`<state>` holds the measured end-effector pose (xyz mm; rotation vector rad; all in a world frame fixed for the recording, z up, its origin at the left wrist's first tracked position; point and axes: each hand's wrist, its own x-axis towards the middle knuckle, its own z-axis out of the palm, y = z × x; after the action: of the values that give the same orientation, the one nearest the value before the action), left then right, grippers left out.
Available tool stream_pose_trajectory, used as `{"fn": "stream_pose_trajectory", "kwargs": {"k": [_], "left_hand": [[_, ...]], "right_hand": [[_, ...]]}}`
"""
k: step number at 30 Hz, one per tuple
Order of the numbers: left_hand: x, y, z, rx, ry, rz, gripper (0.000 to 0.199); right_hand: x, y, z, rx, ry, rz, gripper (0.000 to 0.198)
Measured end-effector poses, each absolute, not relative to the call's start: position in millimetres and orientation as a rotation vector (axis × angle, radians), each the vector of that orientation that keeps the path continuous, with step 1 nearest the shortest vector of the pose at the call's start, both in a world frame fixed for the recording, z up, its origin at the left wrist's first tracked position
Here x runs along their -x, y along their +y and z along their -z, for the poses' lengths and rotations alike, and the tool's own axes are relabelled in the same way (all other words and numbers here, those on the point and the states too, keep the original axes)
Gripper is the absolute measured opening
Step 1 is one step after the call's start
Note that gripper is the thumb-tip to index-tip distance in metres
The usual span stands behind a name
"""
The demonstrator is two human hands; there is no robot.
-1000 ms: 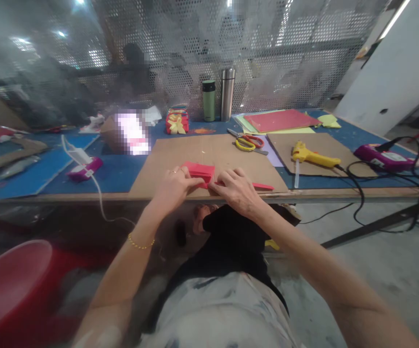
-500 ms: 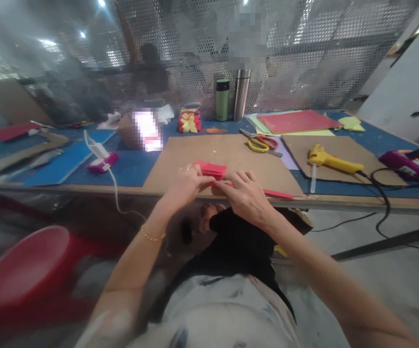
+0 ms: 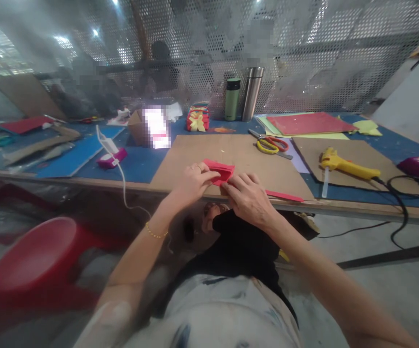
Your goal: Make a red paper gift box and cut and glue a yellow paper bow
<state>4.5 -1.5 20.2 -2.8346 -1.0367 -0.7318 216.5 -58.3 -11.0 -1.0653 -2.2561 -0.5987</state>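
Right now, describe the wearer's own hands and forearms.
The left hand wears what looks like a thin ring; a yellow beaded bracelet circles that forearm near the wrist. The right hand shows no jewellery. Both hands are gloveless, both forearms sleeveless.

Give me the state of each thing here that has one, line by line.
Left hand: pinching folded red paper
Right hand: fingers at its right end
Red strip: lying flat
Glue gun: lying down, cord attached
Scissors: lying down, blade opening unclear
Green bottle: upright, capped
Steel flask: upright, capped
White plug: in purple socket
Screen: lit, blurred
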Motion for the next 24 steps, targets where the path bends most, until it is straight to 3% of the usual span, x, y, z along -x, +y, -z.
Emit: {"fn": "stream_pose_trajectory", "kwargs": {"k": [17, 24], "left_hand": [[-1, -25, -11, 2.715, -1.025, 0.588, 0.038], [2, -27, -4, 2.690, -1.072, 0.558, 0.052]], "right_hand": [[-208, -59, 21, 1.122, -2.132, 0.505, 0.019], [-202, -59, 22, 1.142, -2.097, 0.495, 0.016]]}}
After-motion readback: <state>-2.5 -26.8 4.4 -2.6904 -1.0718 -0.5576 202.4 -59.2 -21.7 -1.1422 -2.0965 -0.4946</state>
